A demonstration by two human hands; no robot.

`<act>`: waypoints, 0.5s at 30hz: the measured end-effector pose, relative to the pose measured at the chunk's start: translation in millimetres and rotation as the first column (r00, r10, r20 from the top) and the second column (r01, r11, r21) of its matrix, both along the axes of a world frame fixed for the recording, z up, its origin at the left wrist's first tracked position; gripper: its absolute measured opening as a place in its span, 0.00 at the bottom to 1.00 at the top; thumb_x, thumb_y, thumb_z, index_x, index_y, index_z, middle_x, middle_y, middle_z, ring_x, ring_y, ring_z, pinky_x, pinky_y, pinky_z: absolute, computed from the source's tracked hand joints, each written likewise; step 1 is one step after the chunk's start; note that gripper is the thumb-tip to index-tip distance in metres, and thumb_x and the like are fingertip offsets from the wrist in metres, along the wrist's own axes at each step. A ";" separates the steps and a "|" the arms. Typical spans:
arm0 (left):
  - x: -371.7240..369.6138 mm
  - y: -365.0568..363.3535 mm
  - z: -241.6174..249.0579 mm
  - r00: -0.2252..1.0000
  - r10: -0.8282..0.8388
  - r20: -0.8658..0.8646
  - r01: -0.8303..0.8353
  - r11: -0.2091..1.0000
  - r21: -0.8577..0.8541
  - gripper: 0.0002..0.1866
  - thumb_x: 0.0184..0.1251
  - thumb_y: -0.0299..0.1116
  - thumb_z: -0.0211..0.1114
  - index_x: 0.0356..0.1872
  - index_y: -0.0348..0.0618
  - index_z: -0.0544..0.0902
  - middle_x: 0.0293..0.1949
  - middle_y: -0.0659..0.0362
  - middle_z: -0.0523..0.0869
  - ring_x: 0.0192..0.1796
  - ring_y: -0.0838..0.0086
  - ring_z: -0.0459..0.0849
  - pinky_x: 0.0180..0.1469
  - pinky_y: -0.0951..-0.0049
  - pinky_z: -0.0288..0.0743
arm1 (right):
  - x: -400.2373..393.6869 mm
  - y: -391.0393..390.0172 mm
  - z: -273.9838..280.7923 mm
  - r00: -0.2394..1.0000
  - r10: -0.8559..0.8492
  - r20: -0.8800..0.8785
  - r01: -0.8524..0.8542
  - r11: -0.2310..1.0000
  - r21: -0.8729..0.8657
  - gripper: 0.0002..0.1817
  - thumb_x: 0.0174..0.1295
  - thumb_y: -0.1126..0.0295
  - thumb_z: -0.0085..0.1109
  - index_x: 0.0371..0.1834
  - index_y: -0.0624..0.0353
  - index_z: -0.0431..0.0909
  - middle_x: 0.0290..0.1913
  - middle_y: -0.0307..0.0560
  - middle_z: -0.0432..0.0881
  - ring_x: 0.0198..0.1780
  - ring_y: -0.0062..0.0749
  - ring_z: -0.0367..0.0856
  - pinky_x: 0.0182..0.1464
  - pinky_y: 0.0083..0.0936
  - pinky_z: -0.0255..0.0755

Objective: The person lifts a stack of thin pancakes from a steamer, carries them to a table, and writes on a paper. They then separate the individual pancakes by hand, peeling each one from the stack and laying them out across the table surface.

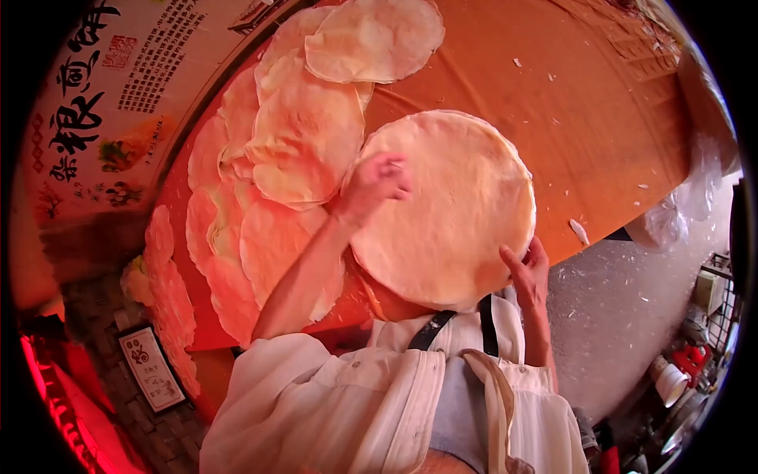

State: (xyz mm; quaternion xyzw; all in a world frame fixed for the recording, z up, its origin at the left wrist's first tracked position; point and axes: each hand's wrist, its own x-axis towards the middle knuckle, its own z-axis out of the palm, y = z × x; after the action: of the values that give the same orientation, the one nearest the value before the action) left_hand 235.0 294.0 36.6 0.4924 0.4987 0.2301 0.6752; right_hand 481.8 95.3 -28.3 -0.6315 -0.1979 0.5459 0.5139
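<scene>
A round stack of thin, pale pancakes point(446, 209) lies near the front edge of the orange-covered table. Over its left side is my left hand point(375, 186), fingers loosely bent and a little blurred, with nothing visible in them. My right hand point(530, 272) grips the stack's lower right rim, thumb on the upper side and fingers around the outer edge. To the left, loose pancakes point(308, 134) overlap one another in a wide spread, and my left forearm crosses over some of them. Another round pancake point(375, 39) rests at the far end of the spread.
The orange cloth point(521, 95) has small flakes scattered on it. A printed sign point(118, 95) stands along the left side, above a small framed plaque point(150, 369). Clear plastic bags point(683, 209) hang at the right table edge, beside grey floor point(608, 316).
</scene>
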 end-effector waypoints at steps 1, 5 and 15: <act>21.8 -28.4 -2.9 0.992 -0.125 -0.021 0.126 0.991 0.035 0.23 0.63 0.30 0.67 0.57 0.32 0.73 0.40 0.56 0.84 0.40 0.75 0.84 0.42 0.76 0.80 | -2.9 2.9 12.3 1.000 0.018 -0.017 -0.018 0.999 -0.029 0.25 0.62 0.64 0.62 0.55 0.72 0.71 0.35 0.48 0.82 0.31 0.24 0.80 0.33 0.19 0.76; 81.5 -88.6 -8.7 0.888 -0.460 0.011 0.457 0.884 0.098 0.22 0.63 0.31 0.68 0.57 0.33 0.75 0.46 0.59 0.82 0.47 0.78 0.81 0.50 0.77 0.76 | -11.7 19.9 43.2 0.993 0.079 -0.083 -0.081 0.997 -0.013 0.27 0.67 0.54 0.58 0.58 0.66 0.72 0.28 0.42 0.79 0.27 0.19 0.76 0.28 0.16 0.71; 74.6 -91.3 -36.2 0.925 -0.291 0.244 0.342 0.917 -0.203 0.20 0.68 0.31 0.64 0.58 0.33 0.75 0.48 0.62 0.82 0.49 0.82 0.79 0.54 0.79 0.73 | -8.8 4.9 19.9 0.995 0.056 0.083 -0.052 0.997 -0.054 0.28 0.56 0.57 0.69 0.51 0.70 0.77 0.43 0.51 0.85 0.43 0.30 0.84 0.46 0.26 0.77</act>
State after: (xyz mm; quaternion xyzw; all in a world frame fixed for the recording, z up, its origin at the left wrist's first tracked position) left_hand 309.7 202.7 0.4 0.4539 0.3627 0.1050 0.8071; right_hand 473.1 100.2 -8.4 -0.6616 -0.2222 0.5372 0.4737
